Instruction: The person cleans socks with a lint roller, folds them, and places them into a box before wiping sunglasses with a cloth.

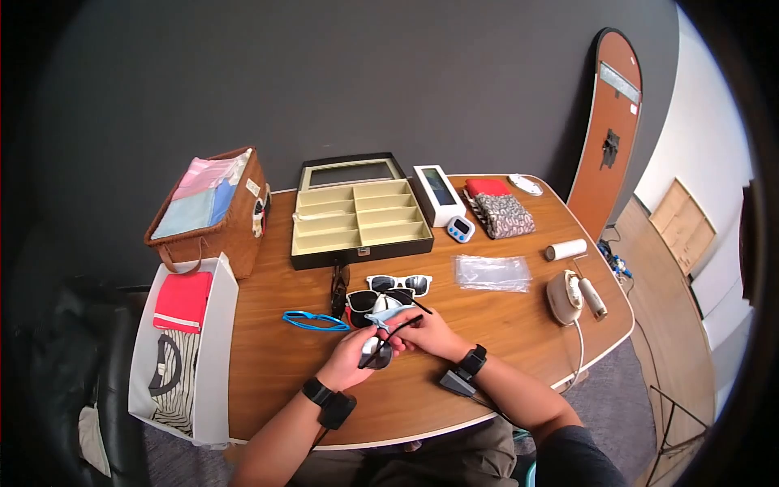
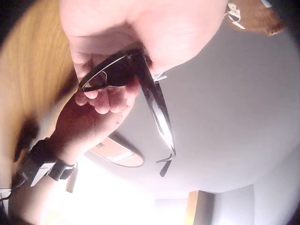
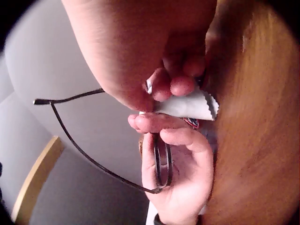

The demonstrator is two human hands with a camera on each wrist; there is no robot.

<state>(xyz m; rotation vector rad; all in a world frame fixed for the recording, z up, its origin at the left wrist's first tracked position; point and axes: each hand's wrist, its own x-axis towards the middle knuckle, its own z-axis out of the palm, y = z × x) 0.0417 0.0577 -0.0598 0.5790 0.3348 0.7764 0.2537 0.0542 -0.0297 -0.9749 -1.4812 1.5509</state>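
Brown basket (image 1: 237, 234) of folded fabric (image 1: 199, 195), small timer (image 1: 461, 230), white roller (image 1: 566, 250), handheld steamer (image 1: 563, 299)

Your head camera is looking forward and down over the table (image 1: 296, 390), taking in your left hand (image 1: 349, 361), your right hand (image 1: 434, 334) and the gray wall (image 1: 406, 89) beyond. Your wrist cameras are facing along their own hands from much closer, each catching the opposite hand too. All three views are sharing the black glasses (image 1: 377, 355).

Case (image 1: 324, 260) placed on table (image 1: 503, 325); basket (image 1: 237, 223) positioned at left; clothes (image 1: 182, 300) held in bin (image 1: 215, 349), before basket; iron (image 1: 564, 298) placed at right.
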